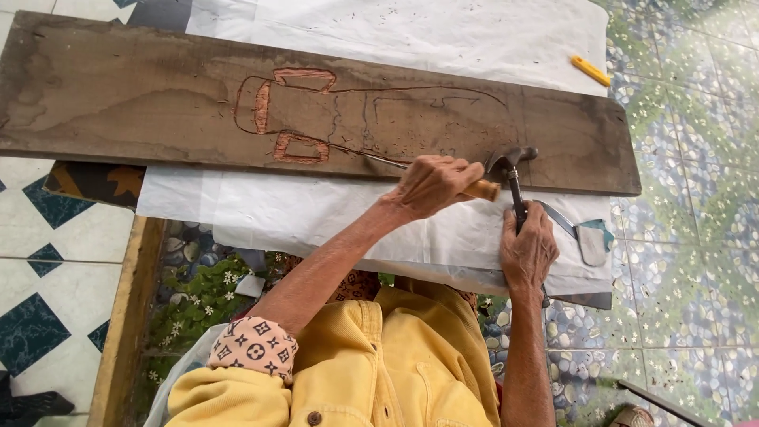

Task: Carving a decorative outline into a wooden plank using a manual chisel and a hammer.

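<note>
A long dark wooden plank lies across a white sheet. An outline is cut into the plank, with some reddish carved patches. My left hand grips a chisel with a wooden handle. Its thin metal blade points left, with the tip on the plank near the outline's lower line. My right hand holds the dark handle of a claw hammer. The hammer's head sits just above the butt of the chisel handle.
A yellow utility knife lies on the sheet beyond the plank at the right. A flat metal tool rests by my right hand. Patterned tiles cover the floor. A wooden beam and small plants are at the lower left.
</note>
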